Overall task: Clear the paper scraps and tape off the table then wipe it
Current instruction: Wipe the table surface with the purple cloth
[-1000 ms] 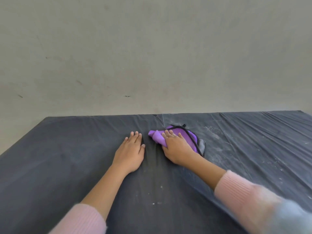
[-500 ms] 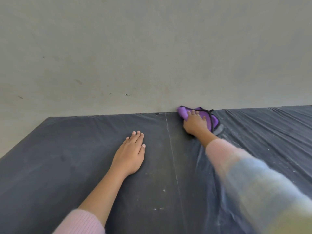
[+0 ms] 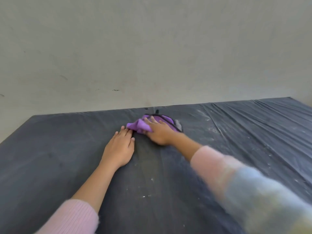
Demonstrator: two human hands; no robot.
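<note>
A purple cloth with a dark trim lies bunched on the dark, sheet-covered table, a little short of the far edge. My right hand presses on it with straight fingers. A fold of the cloth bulges up by the thumb. Just left of it, my left hand lies flat on the table, palm down. Its fingertips almost touch the cloth's left end. No paper scraps or tape are in view.
A pale wall rises right behind the table's far edge. White dusty smears cover the wrinkled sheet on the right. A few tiny white specks dot the near middle.
My right hand has slid the cloth from the far edge by the wall back towards me and to the left, up beside my left fingertips. My left hand has stayed put.
</note>
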